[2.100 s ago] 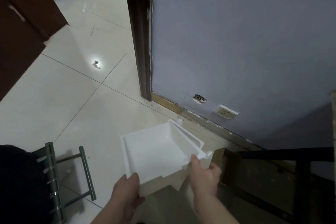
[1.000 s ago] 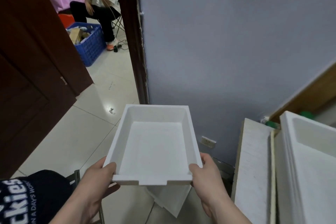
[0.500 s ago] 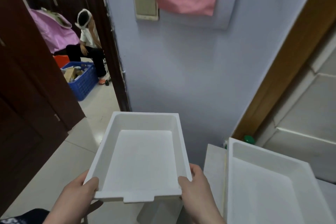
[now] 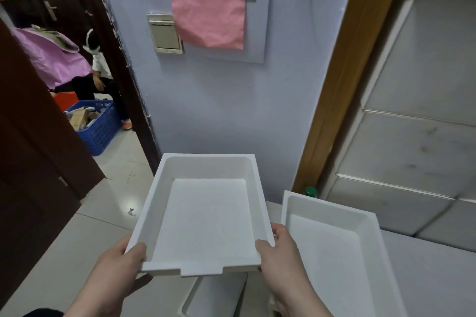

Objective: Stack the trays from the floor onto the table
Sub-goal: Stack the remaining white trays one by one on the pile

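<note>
We see a pale violet wall (image 4: pixel 219 110) across the far side, with a sheet of pink paper (image 4: pixel 208 0) hanging on it. On the right a grey counter (image 4: pixel 432 265) carries one white tray (image 4: pixel 332 252), open side up with nothing in it.

Left of that one is the tray (image 4: pixel 206 219) of the task. It is held in the air, roughly level, over the floor (image 4: pixel 85 239) and the counter's left edge, and it too holds nothing. Its near right corner is just beside the counter tray's left rim; we cannot tell whether they touch.

Below the held tray, near us, part of another white tray (image 4: pixel 213 296) shows, mostly hidden.

Far left, through the doorway, a blue crate (image 4: pixel 100 131) sits on the floor with cardboard-coloured and pale things in it, too small to name.

The left hand (image 4: pixel 116 265) and the right hand (image 4: pixel 280 262) grasp the held tray's near corners, with a thumb over the rim on each side and the other fingers (image 4: pixel 277 229) wrapped against the outer wall.

A green cap (image 4: pixel 311 191) shows just behind the counter tray's far rim.
</note>
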The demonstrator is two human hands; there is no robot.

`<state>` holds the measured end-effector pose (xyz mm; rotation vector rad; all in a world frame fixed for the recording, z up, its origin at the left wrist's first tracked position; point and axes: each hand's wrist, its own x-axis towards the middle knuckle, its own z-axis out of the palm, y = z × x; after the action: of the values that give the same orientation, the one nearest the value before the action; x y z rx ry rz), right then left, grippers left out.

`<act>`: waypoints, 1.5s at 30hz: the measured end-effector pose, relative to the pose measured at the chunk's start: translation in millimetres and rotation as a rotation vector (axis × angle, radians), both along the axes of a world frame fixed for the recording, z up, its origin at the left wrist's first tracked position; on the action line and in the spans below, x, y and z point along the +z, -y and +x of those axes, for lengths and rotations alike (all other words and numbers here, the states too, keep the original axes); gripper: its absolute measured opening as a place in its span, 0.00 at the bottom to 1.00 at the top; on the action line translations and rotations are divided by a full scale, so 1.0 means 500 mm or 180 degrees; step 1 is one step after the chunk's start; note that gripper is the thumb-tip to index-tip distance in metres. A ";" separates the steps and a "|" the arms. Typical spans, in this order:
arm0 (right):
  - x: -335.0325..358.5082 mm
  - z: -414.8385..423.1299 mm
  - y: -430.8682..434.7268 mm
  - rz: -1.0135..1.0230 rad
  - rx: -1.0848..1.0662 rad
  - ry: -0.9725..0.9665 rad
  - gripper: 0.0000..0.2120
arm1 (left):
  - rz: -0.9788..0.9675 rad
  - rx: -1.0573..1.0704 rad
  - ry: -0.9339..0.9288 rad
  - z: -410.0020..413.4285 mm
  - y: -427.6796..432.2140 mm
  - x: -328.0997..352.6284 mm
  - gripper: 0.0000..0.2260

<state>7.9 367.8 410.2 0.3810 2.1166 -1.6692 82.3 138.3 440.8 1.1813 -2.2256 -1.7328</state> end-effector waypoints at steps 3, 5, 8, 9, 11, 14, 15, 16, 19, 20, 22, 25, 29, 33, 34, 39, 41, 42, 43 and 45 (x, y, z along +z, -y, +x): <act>0.017 0.004 -0.038 -0.0044 -0.0112 0.0015 0.16 | 0.0174 -0.0062 0.0003 -0.006 -0.022 -0.001 0.17; 0.025 0.004 -0.064 -0.0078 -0.0191 0.0007 0.16 | 0.0300 -0.0140 -0.0018 -0.009 -0.041 0.001 0.15; 0.035 0.008 -0.108 -0.0102 -0.0302 -0.0022 0.16 | 0.0408 -0.0281 -0.0018 -0.017 -0.082 0.009 0.13; 0.037 0.010 -0.122 -0.0098 -0.0333 -0.0028 0.15 | 0.0414 -0.0303 -0.0014 -0.020 -0.095 0.010 0.13; 0.038 0.015 -0.151 -0.0075 -0.0400 -0.0041 0.15 | 0.0430 -0.0343 -0.0008 -0.026 -0.123 0.013 0.14; 0.038 0.024 -0.198 -0.0075 -0.0493 -0.0023 0.15 | 0.0480 -0.0426 -0.0020 -0.031 -0.166 0.013 0.13; 0.039 0.028 -0.214 -0.0063 -0.0519 -0.0022 0.15 | 0.0495 -0.0452 -0.0032 -0.032 -0.182 0.015 0.13; 0.041 0.031 -0.228 -0.0047 -0.0549 -0.0029 0.15 | 0.0507 -0.0485 -0.0043 -0.033 -0.195 0.015 0.14; 0.045 0.040 -0.272 0.0007 -0.0656 -0.0025 0.14 | 0.0565 -0.0573 -0.0022 -0.041 -0.238 0.018 0.15; 0.046 0.043 -0.287 0.0028 -0.0694 -0.0027 0.14 | 0.0587 -0.0604 -0.0004 -0.044 -0.253 0.019 0.15; 0.047 0.046 -0.312 0.0064 -0.0789 -0.0035 0.14 | 0.0615 -0.0668 0.0046 -0.050 -0.278 0.018 0.14; 0.046 0.052 -0.350 0.0094 -0.0921 -0.0038 0.15 | 0.0643 -0.0829 0.0077 -0.061 -0.315 0.013 0.14; 0.038 0.060 -0.396 0.0134 -0.1042 -0.0010 0.14 | 0.0666 -0.0985 0.0140 -0.075 -0.357 0.003 0.13; 0.024 0.067 -0.426 0.0152 -0.1147 0.0050 0.13 | 0.0699 -0.1106 0.0214 -0.085 -0.386 -0.010 0.14; 0.021 0.068 -0.432 0.0157 -0.1163 0.0068 0.13 | 0.0708 -0.1122 0.0217 -0.086 -0.391 -0.013 0.14; 0.008 0.069 -0.451 0.0146 -0.1239 0.0116 0.11 | 0.0697 -0.1261 0.0317 -0.093 -0.403 -0.027 0.15; 0.006 0.066 -0.455 0.0171 -0.1231 0.0139 0.11 | 0.0690 -0.1268 0.0397 -0.099 -0.405 -0.037 0.15; 0.004 0.065 -0.457 0.0186 -0.1226 0.0158 0.11 | 0.0686 -0.1270 0.0436 -0.101 -0.405 -0.043 0.14; 0.000 0.064 -0.459 0.0207 -0.1230 0.0176 0.11 | 0.0696 -0.1283 0.0462 -0.104 -0.406 -0.049 0.14; -0.007 0.062 -0.461 0.0247 -0.1230 0.0190 0.11 | 0.0692 -0.1311 0.0493 -0.109 -0.406 -0.065 0.15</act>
<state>38.6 598.4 406.6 0.9014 2.1682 -1.7507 27.5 341.5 408.3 0.9703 -2.5718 -2.1468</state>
